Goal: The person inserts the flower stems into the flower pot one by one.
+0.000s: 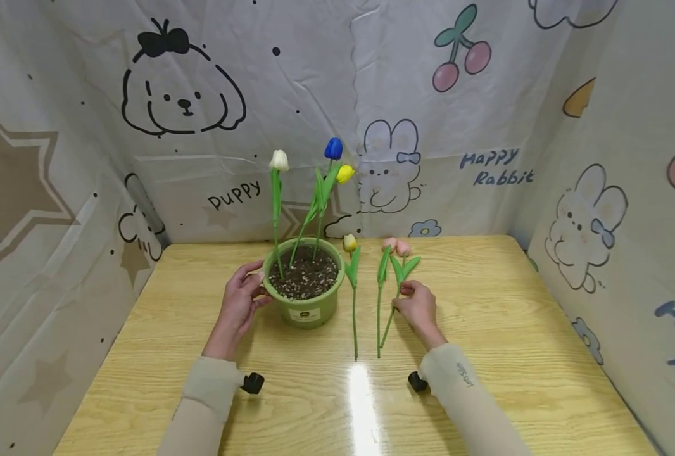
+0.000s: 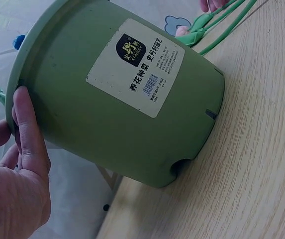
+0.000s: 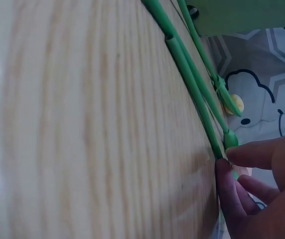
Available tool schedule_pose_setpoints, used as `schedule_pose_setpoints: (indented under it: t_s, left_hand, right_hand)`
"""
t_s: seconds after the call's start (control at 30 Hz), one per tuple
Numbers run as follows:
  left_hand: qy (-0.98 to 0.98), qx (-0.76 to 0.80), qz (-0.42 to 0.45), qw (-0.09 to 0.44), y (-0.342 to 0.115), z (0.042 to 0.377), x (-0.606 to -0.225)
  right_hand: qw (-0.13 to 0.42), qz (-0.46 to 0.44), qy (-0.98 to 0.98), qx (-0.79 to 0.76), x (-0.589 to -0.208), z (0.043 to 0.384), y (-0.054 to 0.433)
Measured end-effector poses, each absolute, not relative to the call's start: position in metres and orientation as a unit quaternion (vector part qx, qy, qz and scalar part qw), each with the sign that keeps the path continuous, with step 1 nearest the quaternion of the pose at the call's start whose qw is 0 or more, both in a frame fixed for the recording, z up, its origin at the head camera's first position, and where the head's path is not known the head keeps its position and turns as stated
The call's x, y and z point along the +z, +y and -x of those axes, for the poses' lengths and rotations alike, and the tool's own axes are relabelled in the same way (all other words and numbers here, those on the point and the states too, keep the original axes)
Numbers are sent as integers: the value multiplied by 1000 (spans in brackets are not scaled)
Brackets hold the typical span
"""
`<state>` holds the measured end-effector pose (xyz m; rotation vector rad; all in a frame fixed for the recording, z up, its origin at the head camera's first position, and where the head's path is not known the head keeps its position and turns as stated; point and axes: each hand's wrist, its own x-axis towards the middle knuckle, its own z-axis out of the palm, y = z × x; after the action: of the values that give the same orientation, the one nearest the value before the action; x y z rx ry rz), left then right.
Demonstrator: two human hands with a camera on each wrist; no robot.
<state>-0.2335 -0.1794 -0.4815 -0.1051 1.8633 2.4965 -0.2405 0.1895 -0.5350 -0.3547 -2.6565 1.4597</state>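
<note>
From the head camera, a pale wooden desk (image 1: 485, 354) sits inside walls of white cartoon-printed sheeting (image 1: 315, 82). A round green plastic flower pot (image 1: 306, 304) filled with dark soil stands upright near the middle of the desk. Three artificial tulips stand planted in it: a white tulip (image 1: 279, 161), a blue tulip (image 1: 333, 148) and a yellow tulip (image 1: 345, 173). The left hand (image 1: 239, 303) curves its fingers round the pot's left side, thumb at the rim. Just right of the pot, three more artificial tulips lie flat on the desk: a loose yellow tulip (image 1: 350, 242) nearest the pot, then two pink tulips (image 1: 397, 246) side by side. The right hand (image 1: 417, 305) has its fingertips on the stem of the right-hand pink tulip, pinching it against the desk.

The left wrist camera shows what the head view does not: the pot's wall (image 2: 107, 109) close up, with a white printed label (image 2: 136, 65) bearing a barcode, and notches at its base. The left hand's thumb (image 2: 30, 134) presses the rim. The lying stems show at the top edge.

The right wrist camera looks along the desk surface (image 3: 82, 124). Green stems (image 3: 192, 84) run across it, and the right hand's fingertips (image 3: 227, 172) close on one stem where it meets the wood. The pot's base (image 3: 241, 15) shows at the top.
</note>
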Motion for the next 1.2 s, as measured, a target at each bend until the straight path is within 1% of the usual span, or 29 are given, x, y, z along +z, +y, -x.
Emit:
schedule_pose_setpoints:
  t_s: [0.27,0.5,0.87,1.0,1.2]
  left_hand:
    - [598,801,35,10,-179,234,-481]
    - [599,800,29,13,-180,233,-482]
    - [597,802,31,13,-179,234,-481]
    - [596,802,33,14,-179,234,-481]
    - [597,801,30,16,-180,233,-480]
  right_hand:
    - [52,117,-865,485,-538,240,185]
    - [59,118,-878,460,-542,241,182]
    - [60,134,-882,448,-536,243,183]
    - [53,142,-872,465,-533,242,183]
    - [24,156,-846,509,-530,240,184]
